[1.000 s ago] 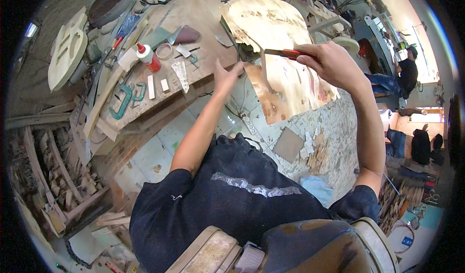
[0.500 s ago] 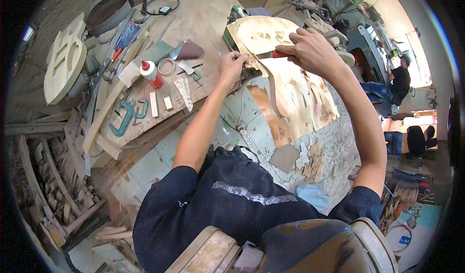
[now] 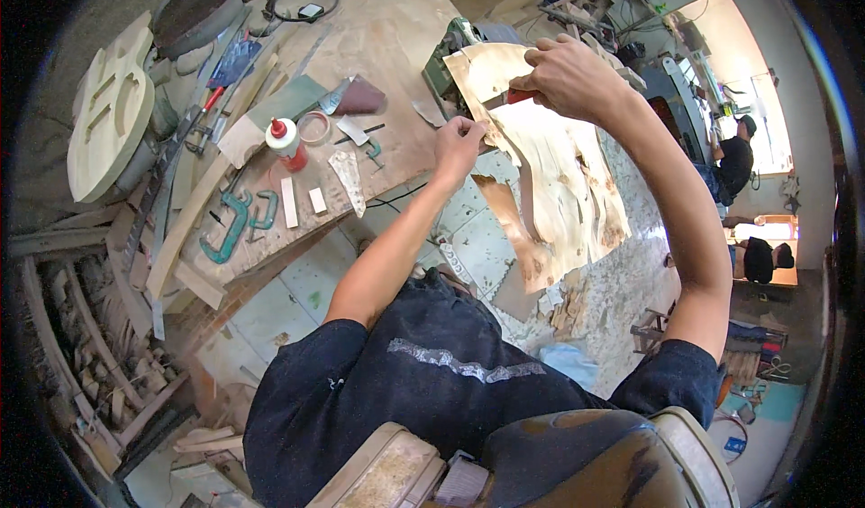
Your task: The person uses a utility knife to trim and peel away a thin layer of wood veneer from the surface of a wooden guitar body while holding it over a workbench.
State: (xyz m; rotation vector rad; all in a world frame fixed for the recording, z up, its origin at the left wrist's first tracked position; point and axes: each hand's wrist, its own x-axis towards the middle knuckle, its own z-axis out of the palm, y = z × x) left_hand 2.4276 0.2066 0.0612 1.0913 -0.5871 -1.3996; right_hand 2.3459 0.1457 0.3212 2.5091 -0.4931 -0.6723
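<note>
My left hand pinches the left edge of a pale, knotty wood veneer sheet, which hangs off the bench's right end with a ragged lower edge and several splits. Over the sheet's upper part is my right hand, its fingers closed round a red-handled tool. The tool's working end is hard to make out against the bright veneer. A darker brown strip of veneer hangs along the sheet's left side. Behind the sheet sits a green machine or vise, partly hidden.
On the wooden bench lie a red-capped glue bottle, a tape roll, sandpaper and green C-clamps. A guitar-shaped wooden body leans at far left. Wood scraps litter the floor; another person sits at right.
The veneer's upper part has tilted and looks narrower. My left hand has moved right and nearer with its edge; my right hand has risen slightly, still holding the red tool. The view has shifted a little.
</note>
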